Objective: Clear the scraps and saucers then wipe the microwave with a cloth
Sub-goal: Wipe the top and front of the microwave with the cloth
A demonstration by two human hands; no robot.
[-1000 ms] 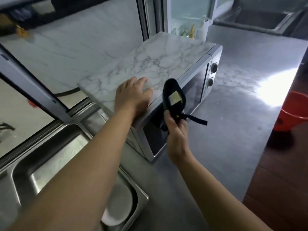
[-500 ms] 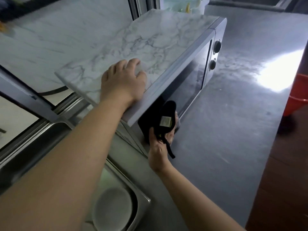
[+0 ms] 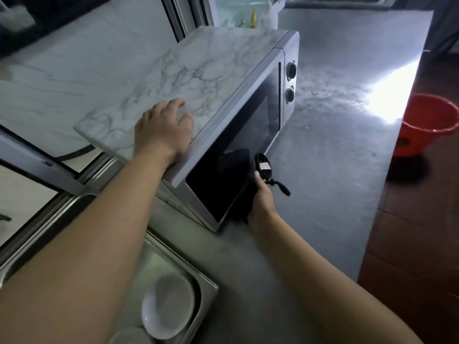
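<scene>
Microwave (image 3: 223,78) door wipe: right hand (image 3: 262,202) grips black cloth (image 3: 258,170) on the glass.
Left hand (image 3: 164,132) flat on top, bracing; use overlapping strokes, firm pressure, reach the door edges.

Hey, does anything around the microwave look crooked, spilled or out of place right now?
The marble slab on top of the microwave overhangs its left end, by the left hand. The right hand holds a black cloth at the door. No spills show.

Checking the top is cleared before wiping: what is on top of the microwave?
Only the left hand rests on the silver microwave's marble-patterned top. Whatever lies under the palm is hidden.
</scene>
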